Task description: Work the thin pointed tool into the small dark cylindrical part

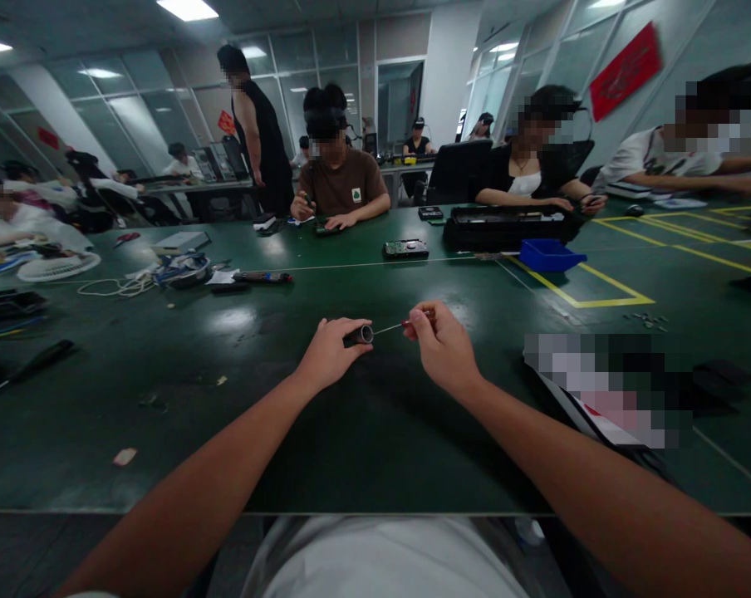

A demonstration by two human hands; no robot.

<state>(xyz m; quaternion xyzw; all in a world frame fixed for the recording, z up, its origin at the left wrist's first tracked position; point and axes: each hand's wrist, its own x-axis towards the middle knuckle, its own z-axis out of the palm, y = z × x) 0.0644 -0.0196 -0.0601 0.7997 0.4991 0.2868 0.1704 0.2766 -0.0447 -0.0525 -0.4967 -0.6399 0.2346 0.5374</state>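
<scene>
My left hand (331,353) is closed around a dark cylindrical part (364,334), whose round, hollow-looking end faces right. In my right hand (441,345) is a thin screwdriver (406,323) with a red handle, pinched between thumb and fingers. Its slim metal shaft points left at the cylinder's open end; I cannot tell whether the tip touches it. Both hands are just above the green table (375,448), in front of my body. My left fingers hide most of the cylinder's body.
A blue bin (550,255) and a long black casing (506,228) stand at the back right. A hard drive (406,248) lies beyond my hands. Tangled cables (182,270) are at the back left, small screws (646,321) at right. Several people sit around the table.
</scene>
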